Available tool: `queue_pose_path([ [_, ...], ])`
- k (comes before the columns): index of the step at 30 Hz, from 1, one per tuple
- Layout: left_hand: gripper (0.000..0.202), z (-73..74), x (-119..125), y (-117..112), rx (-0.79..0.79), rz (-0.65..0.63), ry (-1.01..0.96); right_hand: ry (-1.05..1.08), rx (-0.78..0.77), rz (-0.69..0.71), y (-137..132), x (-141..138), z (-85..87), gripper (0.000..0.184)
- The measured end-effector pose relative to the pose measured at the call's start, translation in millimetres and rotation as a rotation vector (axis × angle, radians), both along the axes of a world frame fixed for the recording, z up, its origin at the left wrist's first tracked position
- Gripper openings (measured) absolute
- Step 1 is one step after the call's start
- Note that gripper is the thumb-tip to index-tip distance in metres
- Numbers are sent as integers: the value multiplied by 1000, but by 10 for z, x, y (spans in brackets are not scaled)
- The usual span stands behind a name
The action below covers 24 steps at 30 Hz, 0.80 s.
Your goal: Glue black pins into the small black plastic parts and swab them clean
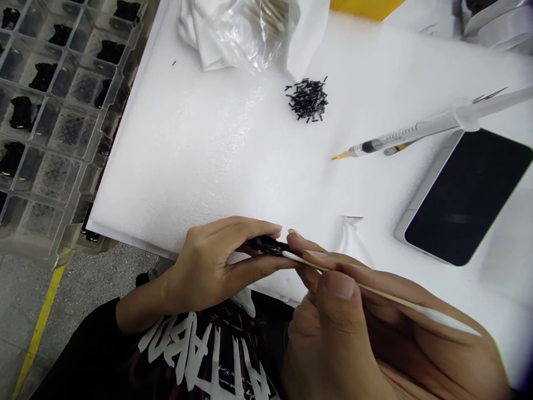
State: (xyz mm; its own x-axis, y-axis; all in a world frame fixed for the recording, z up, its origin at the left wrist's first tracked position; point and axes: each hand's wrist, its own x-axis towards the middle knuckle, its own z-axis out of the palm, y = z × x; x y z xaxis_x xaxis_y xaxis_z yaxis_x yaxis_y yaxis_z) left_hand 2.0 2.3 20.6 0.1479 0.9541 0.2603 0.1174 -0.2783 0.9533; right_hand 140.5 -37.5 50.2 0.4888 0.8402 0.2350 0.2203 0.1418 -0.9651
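Observation:
Between the thumb and fingers of my left hand [216, 261] sits a small black moulded part [268, 245], partly covered by the fingers. My right hand [353, 322] pinches a cotton swab [387, 297] between thumb and fingers. One white tip of the swab meets the right end of the black part; the other tip points to the lower right over the palm. Just beyond my hands, a thin brown sliver [355, 217] lies by a crumpled white tissue [350, 236] on the white foam sheet [200, 150].
A heap of tiny black pins [308, 100] lies mid-table. To the right are a syringe [391, 139] with an orange tip, tweezers [491, 95] and a phone [470, 194]. A plastic bag of swabs [258, 28] is at the back. Left stands a compartment tray [62, 153] of black parts.

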Motion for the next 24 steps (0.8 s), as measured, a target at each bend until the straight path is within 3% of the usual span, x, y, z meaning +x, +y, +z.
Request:
queue_pose_path([
  [20, 15, 4, 14, 11, 25, 4, -40, -39, -54, 26, 29, -17, 87, 16],
  [24, 16, -1, 13, 7, 30, 15, -31, -40, -73, 40, 45, 10, 99, 21],
])
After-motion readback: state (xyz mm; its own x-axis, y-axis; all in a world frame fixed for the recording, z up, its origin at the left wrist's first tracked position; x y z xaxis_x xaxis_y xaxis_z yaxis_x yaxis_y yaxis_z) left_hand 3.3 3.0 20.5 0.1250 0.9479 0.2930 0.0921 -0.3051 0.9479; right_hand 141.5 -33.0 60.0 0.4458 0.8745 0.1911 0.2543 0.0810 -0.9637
